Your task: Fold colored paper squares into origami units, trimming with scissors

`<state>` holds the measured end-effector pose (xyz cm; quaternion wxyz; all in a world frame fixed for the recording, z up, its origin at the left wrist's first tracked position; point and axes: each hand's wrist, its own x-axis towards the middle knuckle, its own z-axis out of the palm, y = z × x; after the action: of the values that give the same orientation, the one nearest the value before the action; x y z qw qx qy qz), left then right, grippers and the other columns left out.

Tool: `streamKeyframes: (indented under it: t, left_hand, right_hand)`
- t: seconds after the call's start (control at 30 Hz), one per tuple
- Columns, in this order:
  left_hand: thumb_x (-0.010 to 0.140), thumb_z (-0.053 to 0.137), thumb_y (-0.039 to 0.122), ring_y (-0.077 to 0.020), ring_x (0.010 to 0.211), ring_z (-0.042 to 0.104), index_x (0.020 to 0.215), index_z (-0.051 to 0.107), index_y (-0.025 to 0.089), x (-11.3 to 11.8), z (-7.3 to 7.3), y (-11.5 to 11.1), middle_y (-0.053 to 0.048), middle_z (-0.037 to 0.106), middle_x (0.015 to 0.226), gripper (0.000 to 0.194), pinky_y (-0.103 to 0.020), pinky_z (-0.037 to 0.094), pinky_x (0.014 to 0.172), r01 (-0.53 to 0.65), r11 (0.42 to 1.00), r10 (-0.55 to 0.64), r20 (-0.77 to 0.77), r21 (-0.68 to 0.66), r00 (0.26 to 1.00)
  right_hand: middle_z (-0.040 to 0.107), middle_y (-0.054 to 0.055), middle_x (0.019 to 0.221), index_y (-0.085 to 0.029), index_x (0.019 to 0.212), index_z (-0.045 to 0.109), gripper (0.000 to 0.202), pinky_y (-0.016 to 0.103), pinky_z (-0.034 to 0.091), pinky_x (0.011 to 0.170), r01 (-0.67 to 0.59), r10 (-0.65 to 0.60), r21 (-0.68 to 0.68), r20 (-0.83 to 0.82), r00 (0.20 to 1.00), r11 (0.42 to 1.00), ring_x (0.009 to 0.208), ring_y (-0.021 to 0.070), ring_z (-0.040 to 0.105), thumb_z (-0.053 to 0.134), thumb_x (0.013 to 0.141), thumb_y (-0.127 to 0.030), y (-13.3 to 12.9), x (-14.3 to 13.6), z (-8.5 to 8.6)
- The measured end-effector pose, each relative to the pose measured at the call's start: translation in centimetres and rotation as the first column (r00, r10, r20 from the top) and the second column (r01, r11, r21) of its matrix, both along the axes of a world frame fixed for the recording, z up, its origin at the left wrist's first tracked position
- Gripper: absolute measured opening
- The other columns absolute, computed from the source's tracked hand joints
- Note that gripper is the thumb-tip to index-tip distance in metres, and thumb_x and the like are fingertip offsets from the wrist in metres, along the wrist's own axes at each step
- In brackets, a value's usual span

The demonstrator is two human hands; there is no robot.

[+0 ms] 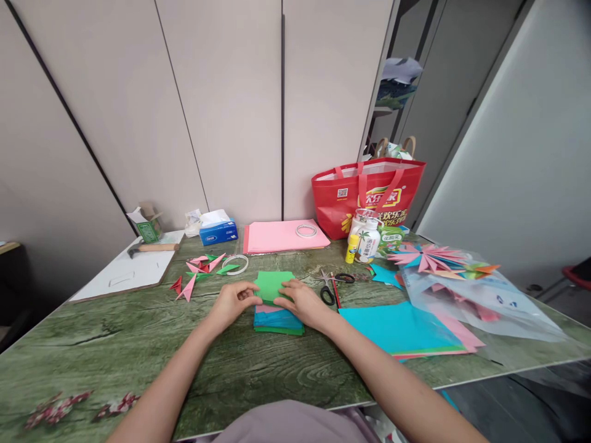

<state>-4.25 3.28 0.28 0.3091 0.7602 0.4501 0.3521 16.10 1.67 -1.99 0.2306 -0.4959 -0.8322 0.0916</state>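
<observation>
Between my two hands, green paper (pixel 274 284) with notched corners is held by its left and right edges. My left hand (pixel 236 300) pinches its left side, and my right hand (pixel 299 299) grips the right side. Just beneath and nearer to me lies a stack of small blue, pink and green sheets (pixel 278 320), partly hidden by the held paper and my fingers. Scissors (pixel 327 290) and a red pencil (pixel 335 291) lie right of my right hand. A roll of white tape (pixel 235 265) rests beyond my left hand.
Folded paper pieces (pixel 199 271), a hammer (pixel 154 247) and a blue tissue box (pixel 218 232) are left. Pink sheets (pixel 281 236) lie at the back. On the right are a red bag (pixel 332 203), a glue stick (pixel 351 248), blue sheets (pixel 397 326) and a paper flower (pixel 425 257).
</observation>
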Motion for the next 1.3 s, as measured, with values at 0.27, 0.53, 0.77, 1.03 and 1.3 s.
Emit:
streamKeyframes:
  t: [0.27,0.53,0.77,1.03,1.3]
  left_hand:
    - [0.075,0.052,0.038,-0.0134,0.058,0.055,0.079,0.066,0.017,0.4,-0.3,-0.6,0.0,0.066,0.067,0.025,-0.023,0.041,0.058,-0.026,0.979,0.052,-0.127,0.2,0.991]
    - [0.078,0.047,0.037,-0.0147,0.06,0.056,0.08,0.064,0.017,0.9,-0.1,-0.9,-0.001,0.065,0.065,0.026,-0.024,0.043,0.058,-0.046,0.985,0.06,-0.083,0.167,0.995]
    - [0.068,0.059,0.033,-0.013,0.059,0.055,0.094,0.054,0.017,0.7,-0.8,-0.3,0.0,0.062,0.068,0.031,-0.024,0.044,0.057,-0.127,0.98,0.126,0.017,0.153,0.992]
    - [0.06,0.069,0.034,-0.0202,0.093,0.052,0.086,0.057,0.02,0.9,-0.6,-1.0,-0.005,0.058,0.095,0.033,-0.035,0.04,0.084,0.116,0.948,-0.062,-0.187,0.296,0.98]
    - [0.059,0.068,0.043,-0.025,0.106,0.043,0.111,0.052,0.023,0.9,-1.2,-1.6,-0.009,0.051,0.111,0.057,-0.041,0.033,0.091,0.307,0.917,-0.189,-0.403,0.252,0.895]
  right_hand:
    - [0.052,0.017,0.119,-0.013,0.109,0.057,0.055,0.039,0.032,0.095,-0.034,0.036,-0.037,0.04,0.999,0.999,0.115,0.0273,0.043,0.047,0.074,-0.054,-0.1,0.3,0.2]
    - [0.059,0.011,0.109,-0.014,0.097,0.061,0.042,0.032,0.027,0.096,-0.059,0.06,-0.055,0.023,0.998,0.997,0.109,0.0186,0.048,0.028,0.089,-0.039,0.0,0.1,0.8]
    - [0.065,0.011,0.088,-0.015,0.095,0.056,0.042,0.026,0.035,0.071,0.142,-0.133,-0.112,0.084,0.988,0.984,0.083,0.0201,0.059,0.021,0.091,-0.036,-0.3,0.1,1.7]
    - [0.063,0.008,0.077,-0.013,0.101,0.045,0.023,0.025,0.025,0.057,0.263,-0.259,-0.09,0.055,0.964,0.961,0.069,0.0182,0.057,0.029,0.088,-0.023,0.0,0.1,1.7]
    - [0.063,0.008,0.084,-0.015,0.098,0.049,0.025,0.025,0.03,0.064,0.168,-0.165,-0.052,0.048,0.985,0.984,0.078,0.0184,0.058,0.032,0.087,-0.03,-0.5,0.1,1.8]
